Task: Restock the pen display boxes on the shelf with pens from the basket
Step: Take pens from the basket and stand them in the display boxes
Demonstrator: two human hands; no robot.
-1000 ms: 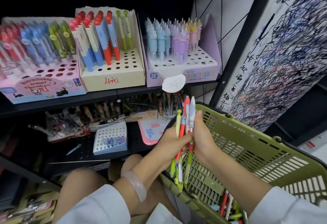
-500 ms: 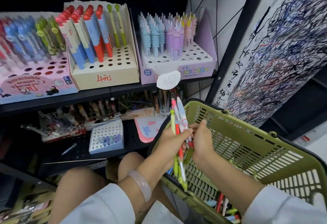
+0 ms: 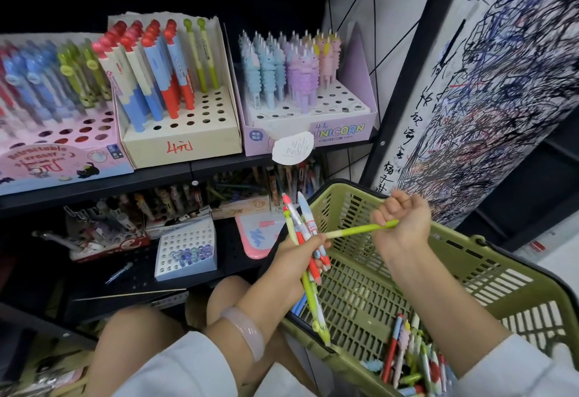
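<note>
My left hand (image 3: pixel 297 259) grips a bunch of pens (image 3: pixel 308 249) in red, blue and green over the near-left rim of the green basket (image 3: pixel 470 259). My right hand (image 3: pixel 404 224) holds one green pen (image 3: pixel 354 231) that lies almost level, its left end still touching the bunch. More pens (image 3: pixel 410 356) lie in the basket's near corner. On the upper shelf stands a cream display box (image 3: pixel 188 143) with red, blue and green pens and many bare holes. Left of it sits a pink eraser-pen box (image 3: pixel 62 161), and to the right a purple unicorn box (image 3: pixel 341 133).
A lower shelf (image 3: pixel 131 274) holds a small white box with holes (image 3: pixel 188 252), a loose pen and other stationery. A scribbled test-paper panel (image 3: pixel 501 99) on a black post stands right of the basket. My knees are below the shelf edge.
My right hand has pulled one green pen sideways out of the bunch and moved right. My left hand keeps the other pens. The view has shifted slightly.
</note>
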